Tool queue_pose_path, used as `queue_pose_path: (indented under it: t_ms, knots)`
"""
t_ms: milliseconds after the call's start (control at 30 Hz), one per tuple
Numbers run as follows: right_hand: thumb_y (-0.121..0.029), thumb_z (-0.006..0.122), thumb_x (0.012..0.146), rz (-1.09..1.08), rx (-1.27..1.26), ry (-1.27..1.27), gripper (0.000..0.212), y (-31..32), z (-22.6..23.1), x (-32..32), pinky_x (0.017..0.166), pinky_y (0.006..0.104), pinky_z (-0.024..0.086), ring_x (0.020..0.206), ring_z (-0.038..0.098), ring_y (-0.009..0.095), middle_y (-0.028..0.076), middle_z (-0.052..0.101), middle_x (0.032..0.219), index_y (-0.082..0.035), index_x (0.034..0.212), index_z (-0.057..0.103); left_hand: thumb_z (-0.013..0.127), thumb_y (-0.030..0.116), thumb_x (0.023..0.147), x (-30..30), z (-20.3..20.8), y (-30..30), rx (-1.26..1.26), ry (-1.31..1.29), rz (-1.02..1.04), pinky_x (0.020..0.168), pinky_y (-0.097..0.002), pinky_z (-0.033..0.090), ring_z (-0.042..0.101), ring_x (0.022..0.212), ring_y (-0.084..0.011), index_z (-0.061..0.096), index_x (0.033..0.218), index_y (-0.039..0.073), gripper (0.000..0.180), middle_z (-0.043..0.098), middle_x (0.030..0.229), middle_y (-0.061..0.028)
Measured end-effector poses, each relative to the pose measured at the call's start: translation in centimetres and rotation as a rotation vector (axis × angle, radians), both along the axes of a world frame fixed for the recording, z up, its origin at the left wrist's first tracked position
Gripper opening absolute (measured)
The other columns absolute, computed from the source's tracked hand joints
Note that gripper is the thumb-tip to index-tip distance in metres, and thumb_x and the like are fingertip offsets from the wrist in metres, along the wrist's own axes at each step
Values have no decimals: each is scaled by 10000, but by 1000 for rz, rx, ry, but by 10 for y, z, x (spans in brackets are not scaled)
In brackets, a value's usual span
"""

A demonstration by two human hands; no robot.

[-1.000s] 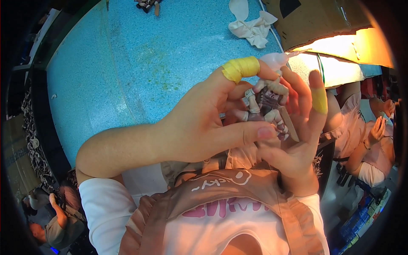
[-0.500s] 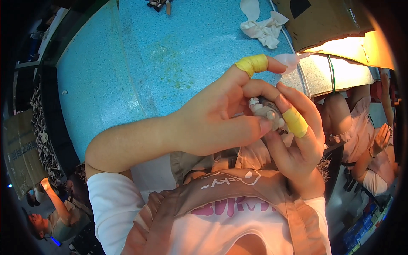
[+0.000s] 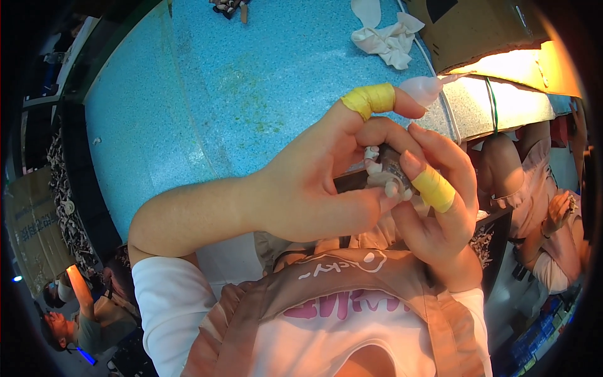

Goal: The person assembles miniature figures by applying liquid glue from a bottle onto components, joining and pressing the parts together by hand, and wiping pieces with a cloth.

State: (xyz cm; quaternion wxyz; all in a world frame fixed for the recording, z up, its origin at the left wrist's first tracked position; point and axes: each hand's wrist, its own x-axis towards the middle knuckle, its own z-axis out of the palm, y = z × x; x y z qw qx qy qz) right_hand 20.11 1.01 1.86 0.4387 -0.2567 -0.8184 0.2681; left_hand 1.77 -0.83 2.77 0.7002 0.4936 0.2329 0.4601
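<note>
A small grey-white figurine (image 3: 394,182) with a dark brownish side is pinched between my two hands, above the near edge of the blue table. My left hand (image 3: 320,173) grips it with thumb and bent fingers; its index finger, wrapped in yellow tape, sticks out to the right. From the other side my right hand (image 3: 449,210) closes on the same piece, with yellow tape round one finger. Fingers cover part of the figurine, so its full shape cannot be made out. Just beyond the left index fingertip lies a translucent bulb-shaped dropper bottle (image 3: 421,91).
Crumpled white tissue (image 3: 391,41) and a cable lie on the blue table (image 3: 188,81), beside a cardboard box (image 3: 477,31) at the back right. Small dark pieces (image 3: 227,7) sit at the far edge. A black tray of grey pieces (image 3: 66,201) stands left. Other people sit on both sides.
The figurine has turned in my fingers, and more of its dark side shows. Both hands have shifted only slightly.
</note>
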Motion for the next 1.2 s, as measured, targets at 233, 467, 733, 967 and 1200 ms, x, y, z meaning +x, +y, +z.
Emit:
queue_pose_path:
  t_ms: [233, 467, 733, 967, 1200]
  knots:
    - [87, 653, 578, -2, -110, 81, 601, 0, 1, 6, 763, 340, 496, 945, 572, 293, 216, 545, 1108, 47, 1161, 516, 515, -24, 745, 3, -4, 1, 244, 120, 57, 869, -306, 422, 544, 995, -208, 167, 1338, 0, 688, 533, 1113, -181]
    - [37, 689, 628, -14, -126, 183, 533, -1, -4, 0, 746, 312, 492, 923, 563, 243, 213, 533, 1098, 50, 1138, 534, 535, 25, 745, -6, -4, 9, 574, 239, 70, 835, -311, 438, 564, 957, -219, 185, 1325, -1, 678, 554, 1068, -218]
    - [-97, 691, 756, -14, -105, 150, 345, -7, -1, 8, 641, 283, 474, 763, 569, 225, 174, 563, 946, 53, 1044, 574, 565, 58, 820, -13, -6, -11, 85, -110, 40, 865, -301, 427, 551, 983, -205, 137, 1342, 9, 676, 517, 1135, -217]
    - [-58, 627, 794, -74, -54, 120, 181, -13, 1, 14, 568, 299, 442, 654, 543, 229, 149, 570, 781, 48, 937, 593, 590, 71, 823, -12, 2, -12, -185, -244, -100, 957, -333, 370, 449, 1132, -208, 62, 1385, 37, 772, 389, 1293, -200]
    - [-41, 620, 780, -163, -276, -351, 110, -14, 14, 98, 560, 301, 421, 666, 536, 237, 138, 555, 801, 38, 848, 585, 600, 280, 844, -48, 4, 24, 449, 778, 364, 1045, -405, 237, 257, 1298, -340, 307, 1334, 24, 625, 283, 1362, -216]
